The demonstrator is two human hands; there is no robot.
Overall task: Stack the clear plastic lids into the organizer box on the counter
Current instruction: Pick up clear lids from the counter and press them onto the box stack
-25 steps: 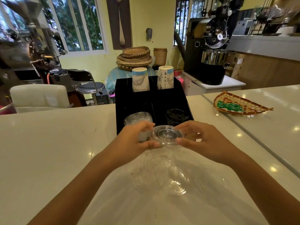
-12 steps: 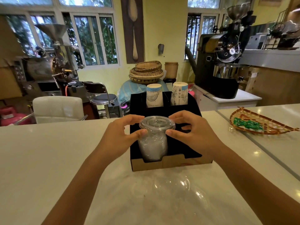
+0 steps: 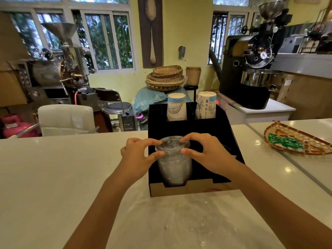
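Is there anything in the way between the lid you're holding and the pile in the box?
Nothing visible. Both hands, left and right, hold the lid right on top of the pile in the box.

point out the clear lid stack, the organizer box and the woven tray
clear lid stack [image 3: 173,166], head view, side of stack
organizer box [image 3: 186,190], head view, cardboard front wall
woven tray [image 3: 305,146], head view, near rim

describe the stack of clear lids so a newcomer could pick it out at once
On the white counter stands a black organizer box. The clear lid stack fills its front-left slot, with both hands at its top. Unlike the printed paper cups behind, it is see-through.
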